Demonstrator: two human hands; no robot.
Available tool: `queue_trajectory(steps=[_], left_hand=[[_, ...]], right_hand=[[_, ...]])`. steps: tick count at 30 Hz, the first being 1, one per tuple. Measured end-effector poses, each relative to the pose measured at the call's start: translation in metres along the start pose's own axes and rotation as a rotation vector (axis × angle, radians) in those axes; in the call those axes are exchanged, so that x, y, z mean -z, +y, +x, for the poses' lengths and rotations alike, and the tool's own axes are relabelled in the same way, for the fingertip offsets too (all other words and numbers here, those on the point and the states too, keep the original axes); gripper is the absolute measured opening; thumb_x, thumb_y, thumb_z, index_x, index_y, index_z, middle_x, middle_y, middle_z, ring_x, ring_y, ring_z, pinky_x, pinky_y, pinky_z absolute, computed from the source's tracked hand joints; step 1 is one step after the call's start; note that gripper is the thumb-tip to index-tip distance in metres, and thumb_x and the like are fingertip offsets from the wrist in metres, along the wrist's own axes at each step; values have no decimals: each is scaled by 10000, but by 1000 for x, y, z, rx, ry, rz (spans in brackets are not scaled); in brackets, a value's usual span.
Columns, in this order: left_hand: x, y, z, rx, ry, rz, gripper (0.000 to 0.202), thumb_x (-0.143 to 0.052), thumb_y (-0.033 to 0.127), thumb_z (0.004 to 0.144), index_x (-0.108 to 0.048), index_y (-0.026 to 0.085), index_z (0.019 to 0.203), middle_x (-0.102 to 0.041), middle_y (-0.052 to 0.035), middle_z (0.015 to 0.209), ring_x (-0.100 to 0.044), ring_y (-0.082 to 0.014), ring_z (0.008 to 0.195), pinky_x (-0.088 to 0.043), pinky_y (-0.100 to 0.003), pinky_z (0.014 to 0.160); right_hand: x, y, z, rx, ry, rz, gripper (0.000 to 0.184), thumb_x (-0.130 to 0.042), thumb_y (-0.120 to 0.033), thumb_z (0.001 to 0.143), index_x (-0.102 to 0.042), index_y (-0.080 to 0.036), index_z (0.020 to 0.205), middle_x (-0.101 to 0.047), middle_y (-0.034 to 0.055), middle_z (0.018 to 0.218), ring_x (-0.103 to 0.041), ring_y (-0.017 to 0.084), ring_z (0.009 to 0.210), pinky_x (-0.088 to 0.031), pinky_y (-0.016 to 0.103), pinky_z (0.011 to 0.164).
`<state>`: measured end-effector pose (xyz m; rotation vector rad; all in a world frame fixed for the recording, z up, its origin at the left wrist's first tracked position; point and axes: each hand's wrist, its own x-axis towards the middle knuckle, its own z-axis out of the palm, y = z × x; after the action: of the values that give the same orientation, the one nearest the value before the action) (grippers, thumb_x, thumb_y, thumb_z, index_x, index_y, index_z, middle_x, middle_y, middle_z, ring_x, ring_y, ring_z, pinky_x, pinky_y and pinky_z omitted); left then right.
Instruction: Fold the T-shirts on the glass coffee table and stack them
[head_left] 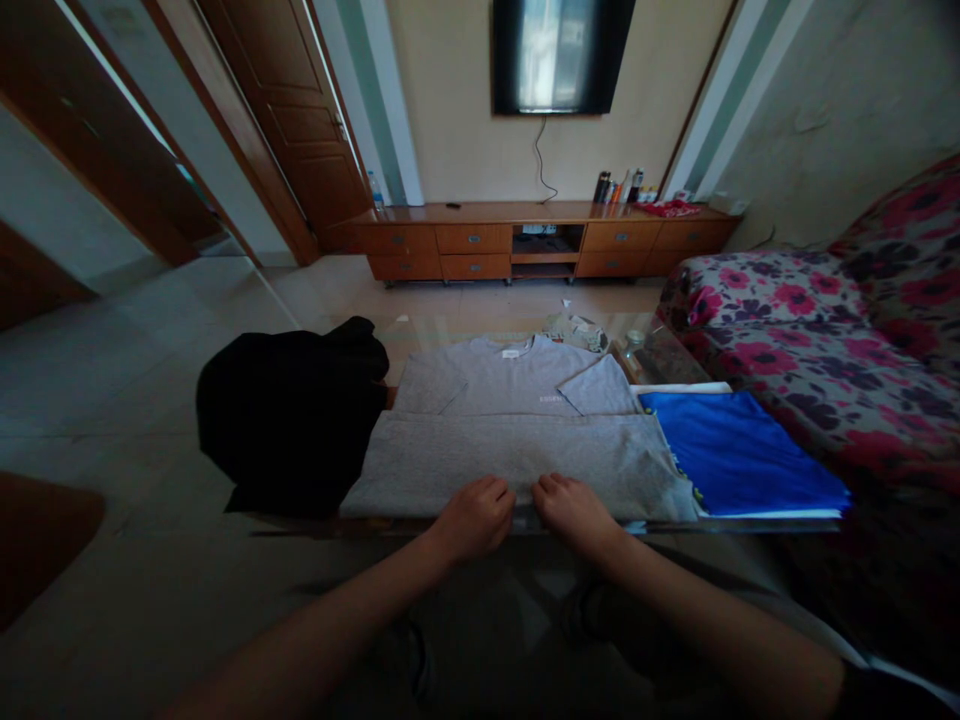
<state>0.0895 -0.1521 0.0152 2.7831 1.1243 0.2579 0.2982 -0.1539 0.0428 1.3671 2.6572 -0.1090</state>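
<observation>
A grey T-shirt [517,420] lies spread on a glass coffee table [660,350], collar away from me, with its lower part folded up into a band across the front. My left hand [474,517] and my right hand [574,510] rest side by side on the near hem at the middle, fingers curled and pinching the fabric. A black garment [292,415] is heaped just left of the shirt. To the right lies a folded blue garment [739,455] on something white.
A floral sofa [825,340] runs along the right side. A wooden TV cabinet [540,240] with a wall-mounted screen [559,55] stands at the far wall. Wooden doors [300,120] are at the left. Small items [577,330] lie at the table's far end.
</observation>
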Motion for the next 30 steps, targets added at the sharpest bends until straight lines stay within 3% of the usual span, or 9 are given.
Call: queue_trajectory(steps=[6,11,19,30], left_hand=[[-4,11,22,-23,-40,5,108,-515,150,944,-615,166,980,-643,-94,979,-606,-229,915,-503,-357,812],[0,14,34,2,-58,16,126,-523,104,916,-627,169,947,-653,-85,956,-622,-227,885,-506,-348,804],[7,14,33,11,-85,-34,146,-508,90,919,-619,169,970,-648,-85,956,-628,-224,880,-506,-340,792],[10,17,30,6,11,-53,103,-493,199,996,-593,186,975,-649,-55,944,-625,-195,873,-495,-309,768]], right_hand=[[-5,0,-2,37,-14,-12,165,-532,-83,943,-682,-125,996,-688,132,996,-665,243,920,-496,312,756],[-4,7,-5,14,12,9,187,-524,-81,943,-683,-131,1028,-686,126,1019,-664,240,915,-500,311,753],[-3,8,-8,-59,13,48,178,-534,-80,934,-681,-137,1019,-680,134,1012,-658,247,952,-498,307,779],[9,13,-10,-207,3,28,214,-509,-46,922,-651,-142,1050,-668,137,1070,-629,270,1026,-490,333,854]])
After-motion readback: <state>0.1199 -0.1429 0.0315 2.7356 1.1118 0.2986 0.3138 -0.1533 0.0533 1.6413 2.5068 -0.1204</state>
